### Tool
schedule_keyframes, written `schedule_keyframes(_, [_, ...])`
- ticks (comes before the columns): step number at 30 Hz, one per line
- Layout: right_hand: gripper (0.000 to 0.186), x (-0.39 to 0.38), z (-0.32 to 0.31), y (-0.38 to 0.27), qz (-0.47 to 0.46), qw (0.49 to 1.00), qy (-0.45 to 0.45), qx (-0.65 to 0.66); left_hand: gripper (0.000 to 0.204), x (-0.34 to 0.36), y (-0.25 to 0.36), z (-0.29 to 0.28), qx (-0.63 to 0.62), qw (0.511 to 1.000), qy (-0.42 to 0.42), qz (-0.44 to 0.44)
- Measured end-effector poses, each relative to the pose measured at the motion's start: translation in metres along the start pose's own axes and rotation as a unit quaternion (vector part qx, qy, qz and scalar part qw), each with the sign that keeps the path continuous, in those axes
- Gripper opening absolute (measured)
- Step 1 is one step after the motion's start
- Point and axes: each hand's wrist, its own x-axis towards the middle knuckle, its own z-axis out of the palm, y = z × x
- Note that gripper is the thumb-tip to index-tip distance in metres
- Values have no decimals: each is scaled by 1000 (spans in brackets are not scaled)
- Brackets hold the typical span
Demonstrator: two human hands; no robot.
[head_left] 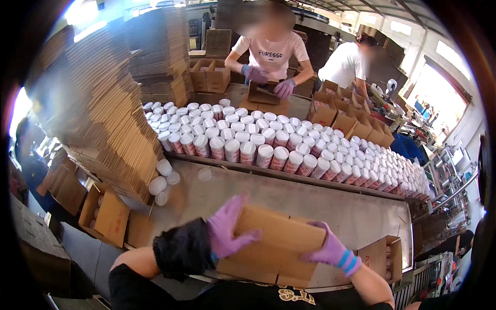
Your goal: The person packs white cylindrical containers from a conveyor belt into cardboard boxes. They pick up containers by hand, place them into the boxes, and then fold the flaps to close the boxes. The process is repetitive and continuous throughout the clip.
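A brown cardboard box [281, 237] is held tilted between my two purple-gloved hands, low over the near side of the table. My left hand [227, 227] grips its left edge, thumb lying across the near face and fingers up along the side; the hand is slightly blurred. At the right end, my right hand [330, 249] clasps the box, the thumb on the face and the other fingers partly hidden. Flaps hang from the box's lower edge toward my body. What the box contains, if anything, is hidden.
Rows of white-lidded cans [247, 150] stand behind a rail on the metal table [217, 191]. Cardboard stacks [103, 119] rise at left beside loose lids [161, 181]. Filled boxes sit at left [106, 217] and right [380, 258]. Across the table, a gloved person [274, 57] handles another box.
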Motion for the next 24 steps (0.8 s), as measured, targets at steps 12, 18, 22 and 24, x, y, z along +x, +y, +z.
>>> schedule_keyframes(12, [42,-43,11,219,-267,835,-95,-471,67,113,-70,83,-67,816,-572,51])
schedule_keyframes(18, [60,173,-76,23,-286,781,144,-537,66,72,-48,59,-180,799,-564,108])
schedule_keyframes(22, [88,301,-93,38,-217,705,230,-635,67,216,-69,69,40,960,-256,107])
schedule_keyframes(24, [90,332,-43,21,-134,766,134,-615,67,240,-152,81,244,947,1,209])
